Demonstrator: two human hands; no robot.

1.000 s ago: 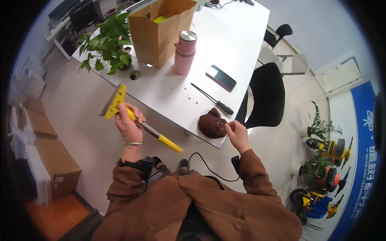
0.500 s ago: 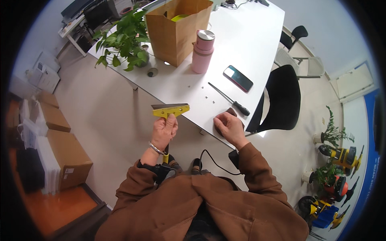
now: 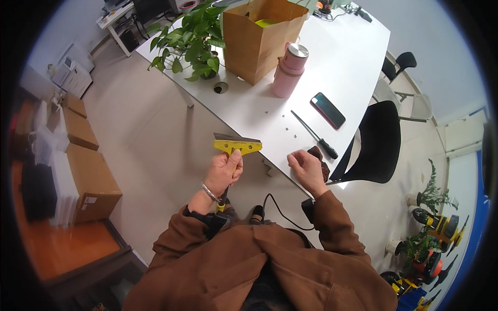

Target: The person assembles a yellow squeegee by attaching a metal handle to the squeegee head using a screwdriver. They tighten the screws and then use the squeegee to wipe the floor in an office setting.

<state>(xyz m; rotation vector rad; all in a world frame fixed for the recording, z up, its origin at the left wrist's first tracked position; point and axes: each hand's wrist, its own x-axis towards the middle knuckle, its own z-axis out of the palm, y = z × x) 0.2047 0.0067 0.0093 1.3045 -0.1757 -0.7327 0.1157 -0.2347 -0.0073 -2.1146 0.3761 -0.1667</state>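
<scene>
While the left hand [image 3: 223, 172] holds a yellow scraper [image 3: 237, 146] by the left edge of the white counter [image 3: 347, 57], the right hand [image 3: 308, 171] is curled at the near corner in the head view. A brown bunched-up thing [image 3: 324, 170] sits just beside it — I cannot tell if the hand holds it. A screwdriver [image 3: 328, 150] lies near the right edge, with a phone [image 3: 328, 111] just past it. Left of the screwdriver lie four tiny bits [image 3: 287, 129] — a pink bottle [image 3: 288, 73] stands behind them.

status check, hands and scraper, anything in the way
Left hand gripping yellow scraper. Right hand beside brown cloth, grip unclear. Screwdriver lying close by.
</scene>
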